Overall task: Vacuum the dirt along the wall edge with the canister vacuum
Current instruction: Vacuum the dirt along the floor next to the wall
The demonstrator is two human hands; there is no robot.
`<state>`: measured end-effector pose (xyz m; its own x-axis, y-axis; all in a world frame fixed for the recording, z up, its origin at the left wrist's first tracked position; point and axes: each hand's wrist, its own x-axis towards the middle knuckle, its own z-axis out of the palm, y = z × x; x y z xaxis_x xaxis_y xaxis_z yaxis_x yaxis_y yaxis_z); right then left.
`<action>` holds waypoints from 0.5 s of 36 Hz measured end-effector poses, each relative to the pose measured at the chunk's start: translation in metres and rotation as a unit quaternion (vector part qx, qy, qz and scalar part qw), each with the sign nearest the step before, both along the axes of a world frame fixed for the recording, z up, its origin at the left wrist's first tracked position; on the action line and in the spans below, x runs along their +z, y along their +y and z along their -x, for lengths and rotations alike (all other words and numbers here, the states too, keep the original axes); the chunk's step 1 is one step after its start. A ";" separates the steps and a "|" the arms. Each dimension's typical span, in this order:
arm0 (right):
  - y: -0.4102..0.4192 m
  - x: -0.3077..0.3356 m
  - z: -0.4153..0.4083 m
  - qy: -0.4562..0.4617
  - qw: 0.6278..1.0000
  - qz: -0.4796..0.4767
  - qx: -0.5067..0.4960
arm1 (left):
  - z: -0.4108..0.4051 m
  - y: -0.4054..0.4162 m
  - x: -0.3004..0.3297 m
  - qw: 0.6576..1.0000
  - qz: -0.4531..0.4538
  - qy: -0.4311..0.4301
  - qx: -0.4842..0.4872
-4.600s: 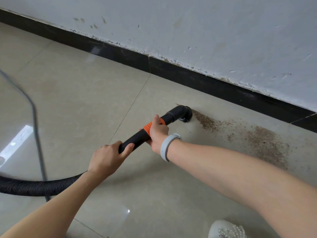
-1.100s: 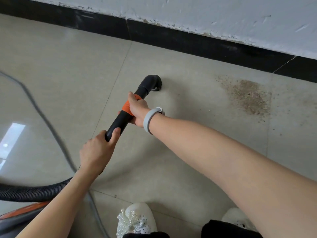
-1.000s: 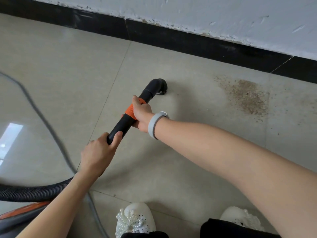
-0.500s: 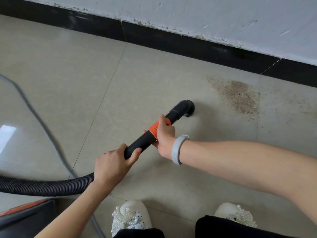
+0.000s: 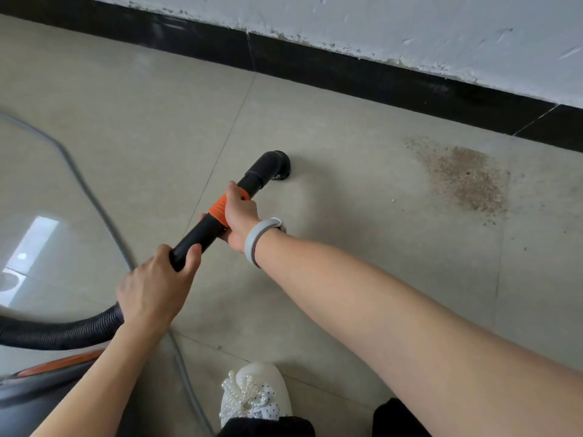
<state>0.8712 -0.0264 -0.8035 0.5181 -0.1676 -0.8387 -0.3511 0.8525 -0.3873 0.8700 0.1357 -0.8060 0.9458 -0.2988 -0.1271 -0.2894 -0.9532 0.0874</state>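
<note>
Two hands on the vacuum wand, nozzle on the tiles left of the dirt.

We see only a corner of the canister vacuum, cut off at the near left edge, and the hose runs out of frame there. Our left hand has its fingers curled round the black wand where it meets the hose; our right hand, arm stretched forward, grips the orange collar. The angled nozzle touches the floor, well apart from the brown dirt patch lying near the black baseboard.
</note>
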 end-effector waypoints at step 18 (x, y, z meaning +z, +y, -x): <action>-0.064 -0.027 0.061 0.026 0.983 0.098 0.152 | 0.001 -0.021 -0.018 0.970 0.016 0.097 -0.222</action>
<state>0.8103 -0.0906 -0.8304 0.5270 -0.1728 -0.8321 -0.6011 0.6163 -0.5087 0.8692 0.1142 -0.8243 0.6822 -0.6783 -0.2730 -0.6461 -0.7340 0.2092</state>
